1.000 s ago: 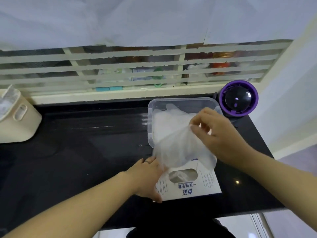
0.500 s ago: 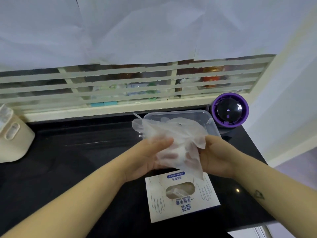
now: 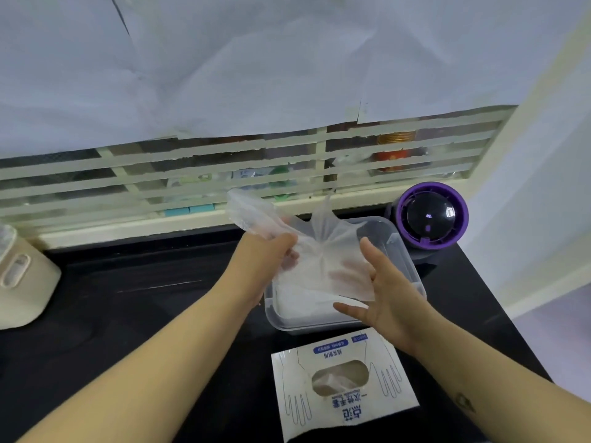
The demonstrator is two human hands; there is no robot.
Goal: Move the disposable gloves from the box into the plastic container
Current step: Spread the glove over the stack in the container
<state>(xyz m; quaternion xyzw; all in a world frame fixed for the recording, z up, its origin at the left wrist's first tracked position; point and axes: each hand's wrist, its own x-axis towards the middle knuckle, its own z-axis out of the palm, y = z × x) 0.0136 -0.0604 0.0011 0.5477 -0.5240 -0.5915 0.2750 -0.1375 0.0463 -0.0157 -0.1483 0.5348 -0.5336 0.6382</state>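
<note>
A thin clear disposable glove [image 3: 319,247] is stretched between my hands above the clear plastic container [image 3: 406,251]. My left hand [image 3: 271,254] grips the glove's left part with curled fingers. My right hand [image 3: 380,292] lies under the glove's right side with fingers spread and straight, seen through the film. More white gloves [image 3: 307,306] lie inside the container. The white glove box [image 3: 345,382] sits on the counter in front of the container, its oval opening showing gloves inside.
The counter [image 3: 144,314] is black and glossy. A purple round device [image 3: 430,215] stands right behind the container. A beige appliance [image 3: 22,282] sits at the far left. A slatted cream window frame [image 3: 224,174] runs along the back; the counter's right edge drops off.
Both hands carried the glove from above the box up over the container. My right hand went from holding the glove to lying spread beneath it.
</note>
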